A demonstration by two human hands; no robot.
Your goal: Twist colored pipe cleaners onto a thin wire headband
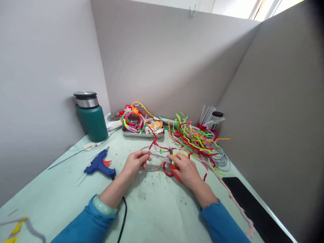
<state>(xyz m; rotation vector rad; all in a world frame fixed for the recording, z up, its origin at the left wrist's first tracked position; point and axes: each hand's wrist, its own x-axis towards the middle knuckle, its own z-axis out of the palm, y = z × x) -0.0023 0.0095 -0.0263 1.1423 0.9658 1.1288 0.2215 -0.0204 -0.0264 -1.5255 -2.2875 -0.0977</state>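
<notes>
In the head view, the left hand point(139, 160) pinches one blade of the wide-spread red-handled metal scissors point(165, 158); the right hand point(182, 167) grasps them near the pivot. Under the grip, a thin grey wire hoop point(151, 170) looks mostly bare. Beyond, leftward, multicoloured fuzzy hoops point(129, 127) seem finished; beyond, rightward, loose fuzzy stems point(193, 138) seem unworked.
</notes>
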